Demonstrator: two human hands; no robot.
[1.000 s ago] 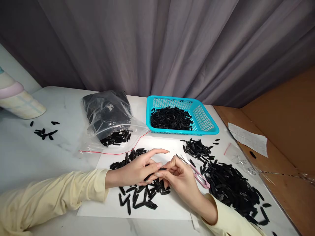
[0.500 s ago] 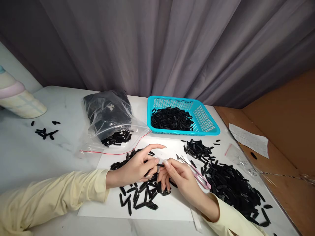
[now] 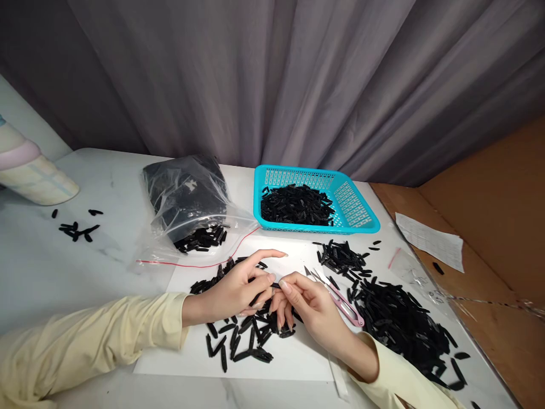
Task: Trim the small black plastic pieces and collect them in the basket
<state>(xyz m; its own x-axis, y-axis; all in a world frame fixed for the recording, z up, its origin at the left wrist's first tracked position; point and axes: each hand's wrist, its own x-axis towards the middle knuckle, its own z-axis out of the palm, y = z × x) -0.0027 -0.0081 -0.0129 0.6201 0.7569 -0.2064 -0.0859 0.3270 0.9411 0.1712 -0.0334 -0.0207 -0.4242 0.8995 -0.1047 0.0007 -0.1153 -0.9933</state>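
Observation:
My left hand pinches a small, slim black piece between thumb and fingers, its index finger stretched out above. From the other side my right hand grips the same piece with thumb and forefinger, its other fingers curled below. The fingertips hide most of the piece, so its exact kind does not show. Beneath both hands, many similar black pieces lie scattered on a white sheet. Just right of my right hand lie pink-handled scissors, blades pointing away to the left.
Behind my hands stands a turquoise basket with black pieces. A clear zip bag of them lies left of it. Further piles spread at the right, near a small plastic bag and a paper slip. A pale bottle-like object stands far left.
My right thumb and forefinger have moved slightly left, closer to my left fingertips along the black piece. My left hand has stayed nearly still.

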